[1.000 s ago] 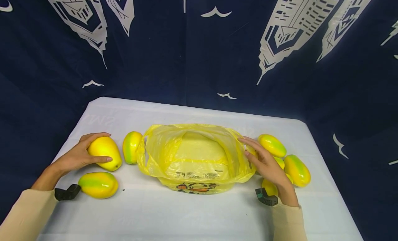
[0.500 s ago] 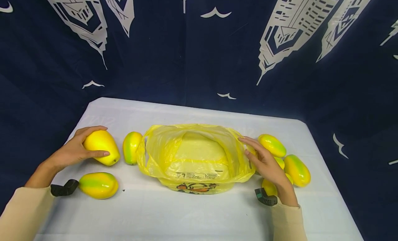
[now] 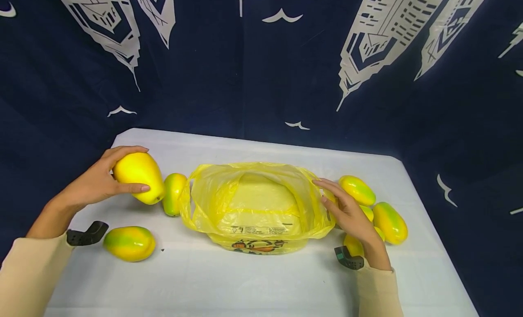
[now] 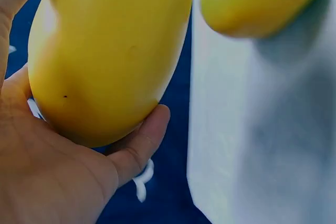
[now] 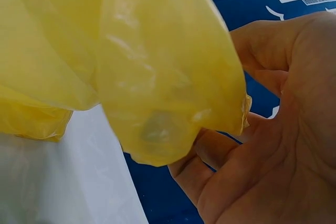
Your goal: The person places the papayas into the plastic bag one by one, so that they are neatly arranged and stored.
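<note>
In the head view my left hand (image 3: 100,176) holds a large plain yellow mango (image 3: 139,175), fingers over its far side and thumb on its near side. The left wrist view shows that mango (image 4: 110,51) filling the grasp, held above the table. Just right of it lies a yellow-green mango (image 3: 174,194), and another yellow-green mango (image 3: 129,243) lies nearer the wrist. A yellow plastic bag (image 3: 261,208) stands mid-table with its mouth spread wide. My right hand (image 3: 349,215) rests at the bag's right side, thumb and fingers apart against its handle (image 5: 173,77), which hides the fingertips.
Several yellow-green mangoes (image 3: 390,223) cluster to the right of the bag, partly behind the right hand. A white cloth (image 3: 229,285) covers the table. Behind it hangs a dark blue curtain (image 3: 204,81) with white prints.
My left hand has raised the yellow mango and shifted it away from the body, now slightly rightward, overlapping the neighbouring mango in view. The right hand and the bag have stayed put.
</note>
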### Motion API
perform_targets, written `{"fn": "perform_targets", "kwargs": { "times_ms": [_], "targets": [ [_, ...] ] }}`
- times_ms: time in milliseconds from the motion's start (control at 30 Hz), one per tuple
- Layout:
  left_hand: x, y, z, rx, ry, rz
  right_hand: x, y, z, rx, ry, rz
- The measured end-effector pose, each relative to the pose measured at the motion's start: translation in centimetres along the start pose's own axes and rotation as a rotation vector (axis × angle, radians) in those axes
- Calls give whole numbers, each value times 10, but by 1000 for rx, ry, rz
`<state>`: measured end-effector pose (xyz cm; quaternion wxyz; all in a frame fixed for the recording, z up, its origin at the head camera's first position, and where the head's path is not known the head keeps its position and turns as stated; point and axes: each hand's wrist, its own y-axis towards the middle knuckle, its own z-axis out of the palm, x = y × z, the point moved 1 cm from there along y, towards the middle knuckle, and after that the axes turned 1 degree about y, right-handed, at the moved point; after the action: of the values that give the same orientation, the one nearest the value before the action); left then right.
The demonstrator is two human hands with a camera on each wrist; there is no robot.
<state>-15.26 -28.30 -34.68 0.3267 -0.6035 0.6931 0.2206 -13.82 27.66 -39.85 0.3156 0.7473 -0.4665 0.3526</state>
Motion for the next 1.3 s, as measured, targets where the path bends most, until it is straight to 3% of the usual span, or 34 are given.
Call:
{"fn": "perform_targets", "kwargs": {
  "times_ms": [367,700,1000,1300],
  "targets": [
    [-49,13,7,44,-39,83,1,0,1,0,13,-17],
    [-93,17,22,106,-77,218,0,0,-1,1,0,-12],
    [-116,28,46,201,-111,272,1,0,-1,3,15,-28],
    [-137,37,67,280,-82,316,2,0,1,2,5,-18]
  ]
}}
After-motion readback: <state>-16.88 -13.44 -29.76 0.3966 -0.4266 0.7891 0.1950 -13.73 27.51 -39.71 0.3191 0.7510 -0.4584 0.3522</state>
